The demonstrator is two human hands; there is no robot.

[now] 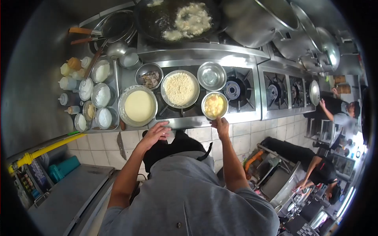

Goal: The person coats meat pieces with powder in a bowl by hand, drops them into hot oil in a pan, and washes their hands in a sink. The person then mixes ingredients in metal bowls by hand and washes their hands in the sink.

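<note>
My right hand [221,126] is closed at the near rim of a small metal bowl [215,105] holding a yellow mixture. My left hand [157,131] rests near the stove's front edge, fingers spread, just below a large bowl of pale batter [138,106]; a pale patch shows beside its fingers. Between the two stands a bowl of light crumbs [180,89]. Behind are a bowl of greyish pieces [149,77] and a bowl of clear liquid [212,76]. In the wok [169,39], pale battered food [193,19] lies in bubbling oil.
Squeeze bottles [69,83] and small containers of white powder [103,95] stand at the left. Burners [233,90] and large pots [252,23] are at the right. One person [325,173] works at a sink lower right; another person [344,114] stands farther off.
</note>
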